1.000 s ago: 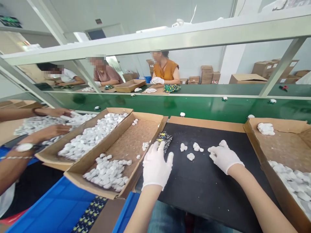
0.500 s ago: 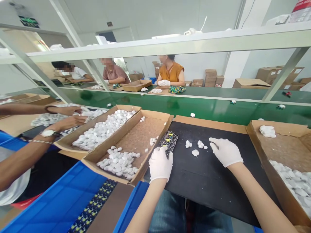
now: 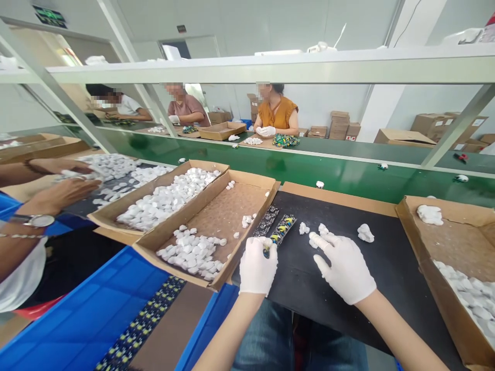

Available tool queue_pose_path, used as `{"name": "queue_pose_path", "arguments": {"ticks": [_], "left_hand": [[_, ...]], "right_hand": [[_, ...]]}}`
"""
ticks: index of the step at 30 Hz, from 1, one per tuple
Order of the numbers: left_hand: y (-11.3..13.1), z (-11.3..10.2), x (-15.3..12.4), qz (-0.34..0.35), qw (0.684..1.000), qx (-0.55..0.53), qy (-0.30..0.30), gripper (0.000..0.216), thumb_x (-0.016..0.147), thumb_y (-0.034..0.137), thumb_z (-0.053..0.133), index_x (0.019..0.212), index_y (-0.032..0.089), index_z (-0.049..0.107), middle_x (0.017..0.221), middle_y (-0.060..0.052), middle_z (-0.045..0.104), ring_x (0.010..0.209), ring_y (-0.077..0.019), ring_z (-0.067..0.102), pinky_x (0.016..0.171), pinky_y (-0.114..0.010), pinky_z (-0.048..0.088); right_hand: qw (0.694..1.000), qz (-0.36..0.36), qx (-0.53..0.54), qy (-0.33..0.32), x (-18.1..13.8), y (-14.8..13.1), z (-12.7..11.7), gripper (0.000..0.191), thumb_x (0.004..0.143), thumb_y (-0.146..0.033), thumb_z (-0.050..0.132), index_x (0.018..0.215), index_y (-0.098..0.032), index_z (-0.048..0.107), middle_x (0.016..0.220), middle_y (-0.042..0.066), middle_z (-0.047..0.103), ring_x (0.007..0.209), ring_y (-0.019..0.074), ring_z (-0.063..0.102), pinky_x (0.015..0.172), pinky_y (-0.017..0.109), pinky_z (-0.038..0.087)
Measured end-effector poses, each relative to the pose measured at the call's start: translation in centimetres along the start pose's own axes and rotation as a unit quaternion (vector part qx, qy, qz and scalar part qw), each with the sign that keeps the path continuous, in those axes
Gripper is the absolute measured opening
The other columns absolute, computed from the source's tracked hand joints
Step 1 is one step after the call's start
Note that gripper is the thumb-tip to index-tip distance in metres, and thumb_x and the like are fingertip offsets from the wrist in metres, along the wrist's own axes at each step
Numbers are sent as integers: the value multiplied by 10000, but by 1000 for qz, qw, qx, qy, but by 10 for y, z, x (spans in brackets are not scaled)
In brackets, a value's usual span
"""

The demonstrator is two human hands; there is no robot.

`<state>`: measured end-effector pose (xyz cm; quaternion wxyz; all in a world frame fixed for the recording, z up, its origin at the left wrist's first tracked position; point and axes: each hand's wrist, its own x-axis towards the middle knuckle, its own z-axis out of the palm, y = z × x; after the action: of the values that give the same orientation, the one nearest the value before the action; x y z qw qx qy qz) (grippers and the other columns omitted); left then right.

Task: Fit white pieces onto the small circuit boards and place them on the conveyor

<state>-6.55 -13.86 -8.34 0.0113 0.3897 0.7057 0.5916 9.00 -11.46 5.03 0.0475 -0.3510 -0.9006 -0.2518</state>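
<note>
My left hand (image 3: 258, 265), in a white glove, pinches the near end of a narrow circuit board strip (image 3: 284, 229) with yellow parts. The strip is tilted on its side. Beside it on the black mat (image 3: 301, 278) lies a second dark board strip (image 3: 266, 221). My right hand (image 3: 344, 265), also gloved, reaches over small white pieces (image 3: 324, 230) with its fingers stretched out and thumb apart. Its fingertips partly hide some of them. Another white piece (image 3: 304, 228) lies between the strip and my right hand, and a white clump (image 3: 365, 233) sits farther right.
Cardboard trays with white pieces stand at left (image 3: 204, 214) and right (image 3: 419, 247). A green conveyor (image 3: 270, 167) runs behind, carrying small white-topped items. At left, a co-worker's hands (image 3: 58, 188) handle white pieces. A shelf beam (image 3: 247, 74) crosses above; blue bins (image 3: 77, 319) stand below left.
My left hand has tilted one board strip up and apart from the other. My right hand has moved left over the white pieces; a white clump now lies where it was.
</note>
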Motion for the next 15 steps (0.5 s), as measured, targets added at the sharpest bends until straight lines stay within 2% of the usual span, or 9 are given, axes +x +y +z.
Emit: {"name": "queue_pose_path", "arguments": {"ticks": [5,8,10,11,13,15], "left_hand": [[9,-8,-11,76,994,-71,15,88,796,162,532,739,202,477,750,-18,547,720,-164,584,666,-302,494],[12,-18,-30,128,985,-105,40,154,816,142,533,696,206,461,743,-19,578,728,-156,599,649,-296,490],[13,-23,-46,191,975,-109,35,222,809,114,545,632,204,446,754,-18,609,766,-160,629,651,-297,484],[12,-25,-54,230,967,-107,30,236,801,96,546,615,203,450,723,-8,610,774,-164,643,645,-296,478],[11,-28,-65,302,947,-110,15,218,792,67,527,639,217,487,635,15,584,770,-168,662,627,-291,466],[10,-28,-67,319,940,-122,-16,154,799,101,515,737,240,532,653,8,593,792,-179,663,644,-308,472]], "right_hand": [[998,-41,39,-2,4,-10,12,528,782,-206,584,1302,-211,491,1253,94,568,1123,292,496,903,425,388],[996,-77,39,9,7,-16,17,602,759,-229,614,1334,-166,447,1327,133,504,1199,307,437,987,465,315],[994,-105,26,15,8,-18,16,594,758,-230,605,1328,-165,450,1334,141,498,1228,319,403,1012,499,258],[992,-121,17,13,7,-18,15,553,760,-217,589,1301,-171,480,1292,139,536,1213,323,416,1016,519,232],[989,-150,-10,-6,3,-16,12,435,762,-180,552,1197,-169,568,1057,124,664,1072,315,514,1006,544,209],[986,-156,-41,-30,-4,-13,10,336,758,-155,536,1079,-153,633,755,78,678,837,272,579,967,509,260]]}}
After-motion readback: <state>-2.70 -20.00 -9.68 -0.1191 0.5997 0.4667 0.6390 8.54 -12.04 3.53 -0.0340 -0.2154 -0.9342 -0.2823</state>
